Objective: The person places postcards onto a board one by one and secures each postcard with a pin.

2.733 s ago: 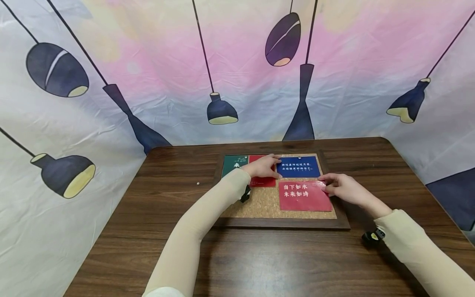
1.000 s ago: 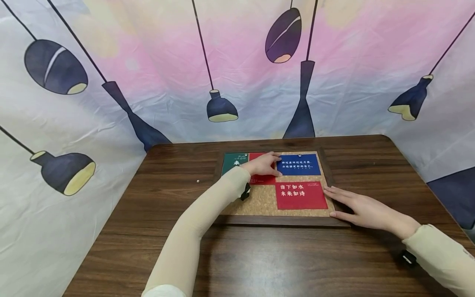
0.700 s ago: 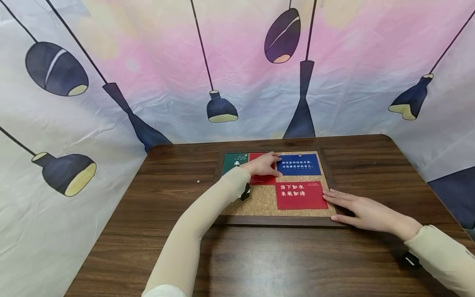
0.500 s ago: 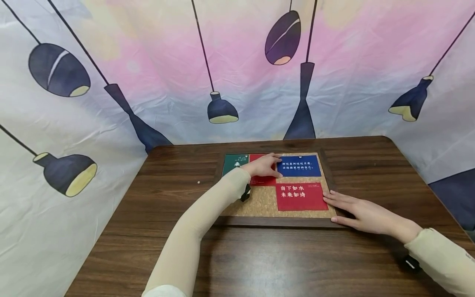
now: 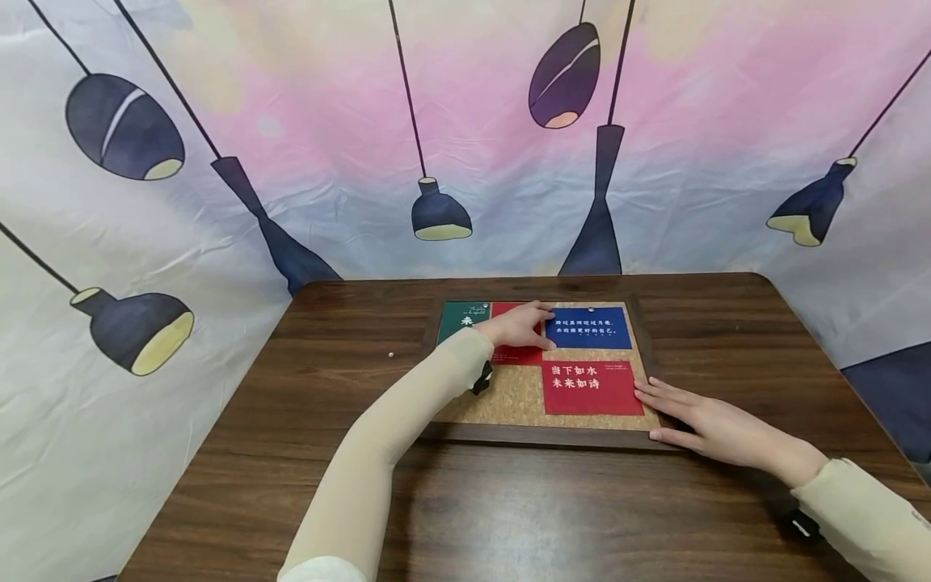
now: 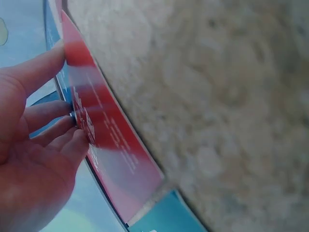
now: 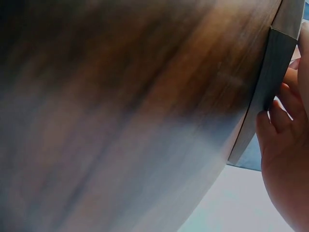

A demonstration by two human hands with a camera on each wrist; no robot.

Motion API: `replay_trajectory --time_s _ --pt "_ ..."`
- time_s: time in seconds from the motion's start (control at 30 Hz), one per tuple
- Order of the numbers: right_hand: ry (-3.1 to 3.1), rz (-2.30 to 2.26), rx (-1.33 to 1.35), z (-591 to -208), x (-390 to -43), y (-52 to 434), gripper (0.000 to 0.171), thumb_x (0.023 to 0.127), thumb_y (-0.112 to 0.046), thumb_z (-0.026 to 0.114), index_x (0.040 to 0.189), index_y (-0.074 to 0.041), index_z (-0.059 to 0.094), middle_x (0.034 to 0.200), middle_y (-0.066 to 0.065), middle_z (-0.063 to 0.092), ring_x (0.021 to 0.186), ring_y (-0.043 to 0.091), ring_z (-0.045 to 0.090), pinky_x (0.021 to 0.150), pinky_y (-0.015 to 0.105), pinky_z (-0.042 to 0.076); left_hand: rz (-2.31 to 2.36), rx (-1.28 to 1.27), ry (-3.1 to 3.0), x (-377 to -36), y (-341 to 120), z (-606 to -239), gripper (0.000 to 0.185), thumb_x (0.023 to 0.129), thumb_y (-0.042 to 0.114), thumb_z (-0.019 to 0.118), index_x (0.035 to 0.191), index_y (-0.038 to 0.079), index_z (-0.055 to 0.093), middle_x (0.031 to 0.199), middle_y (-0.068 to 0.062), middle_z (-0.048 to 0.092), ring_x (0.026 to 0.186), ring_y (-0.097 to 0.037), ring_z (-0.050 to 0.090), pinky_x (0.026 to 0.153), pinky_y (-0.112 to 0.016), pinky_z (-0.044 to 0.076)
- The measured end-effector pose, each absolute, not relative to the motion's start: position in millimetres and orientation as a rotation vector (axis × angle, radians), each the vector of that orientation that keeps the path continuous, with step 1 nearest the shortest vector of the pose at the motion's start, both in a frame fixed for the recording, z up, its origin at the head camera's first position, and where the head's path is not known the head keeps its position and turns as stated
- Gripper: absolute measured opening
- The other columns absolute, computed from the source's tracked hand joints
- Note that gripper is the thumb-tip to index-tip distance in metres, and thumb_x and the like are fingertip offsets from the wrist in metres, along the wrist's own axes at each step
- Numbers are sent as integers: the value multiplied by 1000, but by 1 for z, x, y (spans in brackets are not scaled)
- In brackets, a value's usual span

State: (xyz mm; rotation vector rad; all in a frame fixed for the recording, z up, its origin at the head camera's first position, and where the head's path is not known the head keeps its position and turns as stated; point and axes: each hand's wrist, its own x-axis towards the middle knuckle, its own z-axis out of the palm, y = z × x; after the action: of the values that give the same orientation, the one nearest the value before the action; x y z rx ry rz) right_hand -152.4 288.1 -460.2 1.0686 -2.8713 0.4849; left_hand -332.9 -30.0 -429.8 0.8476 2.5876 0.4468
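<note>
A framed cork board (image 5: 502, 404) lies on the table with several printed cards on it. My left hand (image 5: 518, 325) rests across the upper red card (image 5: 520, 356), fingertips by the left edge of the blue card (image 5: 589, 333). In the left wrist view its thumb and fingers touch the cards without curling round anything. The lower red card (image 5: 592, 398) lies flat below the blue one. My right hand (image 5: 727, 424) stretches its fingers over the right side of the frame, fingertips at that card's right edge and thumb on the frame's corner. Part of the green card (image 5: 454, 319) is hidden by the left arm.
Small pins (image 5: 591, 309) show at the tops of the blue and green cards. A small pale pin-like object (image 5: 391, 355) lies on the brown wooden table (image 5: 342, 323) left of the board. Behind the table hangs a cloth (image 5: 327, 218) printed with lamps.
The right hand has let go of the lower red card's upper right corner and straightened beside it. That card has shifted slightly left and lies straighter. The left hand has stayed in place.
</note>
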Motion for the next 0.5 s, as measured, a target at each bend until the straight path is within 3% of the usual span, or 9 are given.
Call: replay_trajectory --time_s 0.5 --pt "-2932 510 1026 -460 -153 289 63 96 -53 62 149 -20 53 153 5 48 137 29 49 93 45 54 368 962 2607 -327 -32 -426 61 95 36 70 148 12 53 157 -7 39 140 -22 40 115 -37 36"
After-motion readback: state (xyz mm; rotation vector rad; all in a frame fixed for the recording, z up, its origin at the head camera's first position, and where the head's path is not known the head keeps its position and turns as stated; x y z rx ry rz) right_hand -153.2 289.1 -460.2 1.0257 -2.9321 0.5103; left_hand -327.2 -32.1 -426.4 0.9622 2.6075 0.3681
